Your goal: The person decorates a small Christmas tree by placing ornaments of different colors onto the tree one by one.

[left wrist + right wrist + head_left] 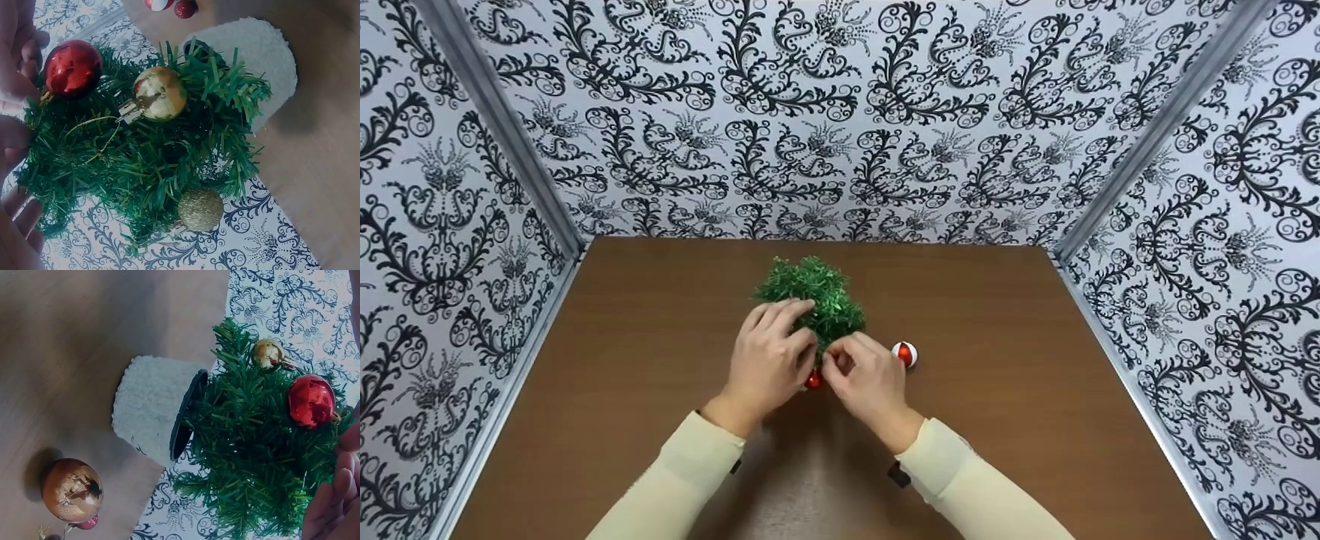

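Observation:
A small artificial Christmas tree (810, 289) stands in a white, rough-coated pot (149, 402). Close to its top hangs a shiny red bauble (73, 68), seen between both hands in the head view. My right hand (874, 375) pinches with thumb and index finger beside the bauble's cap; any loop there is too small to see. Against the other side of the greenery, my left hand (769, 356) bends its fingers over the branches, its fingertips partly hidden. A shiny gold bauble (160, 93) with a gold cord and a glittery gold bauble (201, 210) are on the tree.
On the brown table (660, 322), a red-and-white ball (905, 354) lies right of the tree. A copper-coloured bauble (72, 489) and a small glittery red ball (185, 8) lie near the pot. Patterned walls (810, 150) enclose the back and sides.

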`<act>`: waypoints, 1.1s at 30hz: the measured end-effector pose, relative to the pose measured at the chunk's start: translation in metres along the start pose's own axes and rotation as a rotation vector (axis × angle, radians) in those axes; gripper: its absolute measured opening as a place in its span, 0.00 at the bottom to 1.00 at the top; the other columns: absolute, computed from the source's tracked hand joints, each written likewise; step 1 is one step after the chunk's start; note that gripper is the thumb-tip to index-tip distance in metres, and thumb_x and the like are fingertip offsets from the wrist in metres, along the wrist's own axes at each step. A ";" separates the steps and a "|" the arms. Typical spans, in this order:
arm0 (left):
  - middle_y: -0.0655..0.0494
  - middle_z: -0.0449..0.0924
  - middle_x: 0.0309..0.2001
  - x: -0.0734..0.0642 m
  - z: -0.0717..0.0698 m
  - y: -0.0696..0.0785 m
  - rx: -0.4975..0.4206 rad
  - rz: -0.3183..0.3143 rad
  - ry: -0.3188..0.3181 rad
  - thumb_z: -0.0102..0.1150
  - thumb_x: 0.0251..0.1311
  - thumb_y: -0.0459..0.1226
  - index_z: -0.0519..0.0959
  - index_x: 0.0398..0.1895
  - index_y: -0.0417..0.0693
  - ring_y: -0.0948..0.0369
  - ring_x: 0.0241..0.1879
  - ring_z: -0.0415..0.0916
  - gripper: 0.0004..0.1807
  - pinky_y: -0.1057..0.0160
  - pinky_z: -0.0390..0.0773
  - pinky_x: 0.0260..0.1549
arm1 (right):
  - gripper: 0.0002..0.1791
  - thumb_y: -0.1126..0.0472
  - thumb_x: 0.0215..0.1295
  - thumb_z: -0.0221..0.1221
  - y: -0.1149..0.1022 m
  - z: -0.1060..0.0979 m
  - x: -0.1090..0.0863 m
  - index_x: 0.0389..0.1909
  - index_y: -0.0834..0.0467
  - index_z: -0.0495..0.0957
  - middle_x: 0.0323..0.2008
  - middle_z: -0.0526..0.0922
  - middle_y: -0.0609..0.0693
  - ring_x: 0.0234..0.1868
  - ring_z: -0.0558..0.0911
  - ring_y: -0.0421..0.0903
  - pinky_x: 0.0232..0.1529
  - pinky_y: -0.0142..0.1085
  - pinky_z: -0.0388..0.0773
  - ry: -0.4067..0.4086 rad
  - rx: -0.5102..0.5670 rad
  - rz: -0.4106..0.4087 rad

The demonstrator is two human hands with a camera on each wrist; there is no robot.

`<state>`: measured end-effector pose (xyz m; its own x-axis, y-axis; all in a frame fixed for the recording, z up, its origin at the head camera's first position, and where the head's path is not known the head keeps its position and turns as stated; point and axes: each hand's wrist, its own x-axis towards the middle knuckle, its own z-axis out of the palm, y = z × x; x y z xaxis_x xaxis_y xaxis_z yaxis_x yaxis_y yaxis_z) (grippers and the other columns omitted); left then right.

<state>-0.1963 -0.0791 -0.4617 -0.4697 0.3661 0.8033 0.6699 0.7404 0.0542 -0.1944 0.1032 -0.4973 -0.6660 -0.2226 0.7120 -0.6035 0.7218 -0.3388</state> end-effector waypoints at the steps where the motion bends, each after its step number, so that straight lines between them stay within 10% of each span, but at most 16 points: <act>1: 0.47 0.82 0.51 0.001 0.000 0.000 0.003 0.004 -0.004 0.67 0.52 0.33 0.83 0.24 0.46 0.47 0.54 0.76 0.03 0.47 0.71 0.57 | 0.06 0.58 0.55 0.68 0.000 0.000 0.000 0.27 0.48 0.80 0.23 0.73 0.38 0.22 0.73 0.33 0.19 0.31 0.70 -0.007 -0.005 0.002; 14: 0.48 0.81 0.47 0.000 -0.003 -0.001 0.038 0.042 -0.071 0.65 0.54 0.33 0.84 0.21 0.47 0.49 0.53 0.75 0.06 0.48 0.68 0.60 | 0.06 0.55 0.55 0.67 -0.005 -0.005 0.003 0.24 0.45 0.79 0.20 0.69 0.35 0.19 0.69 0.35 0.17 0.33 0.65 -0.105 -0.059 0.101; 33: 0.47 0.78 0.57 -0.006 -0.005 -0.004 -0.011 0.024 -0.155 0.69 0.47 0.38 0.82 0.30 0.48 0.49 0.62 0.70 0.07 0.47 0.66 0.61 | 0.05 0.57 0.54 0.69 0.000 -0.012 -0.005 0.28 0.47 0.81 0.23 0.76 0.38 0.23 0.73 0.34 0.20 0.30 0.72 -0.026 -0.017 -0.058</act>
<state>-0.1933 -0.0865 -0.4639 -0.5359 0.4671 0.7033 0.6881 0.7243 0.0432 -0.1863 0.1123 -0.4935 -0.6410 -0.2811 0.7142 -0.6344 0.7178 -0.2869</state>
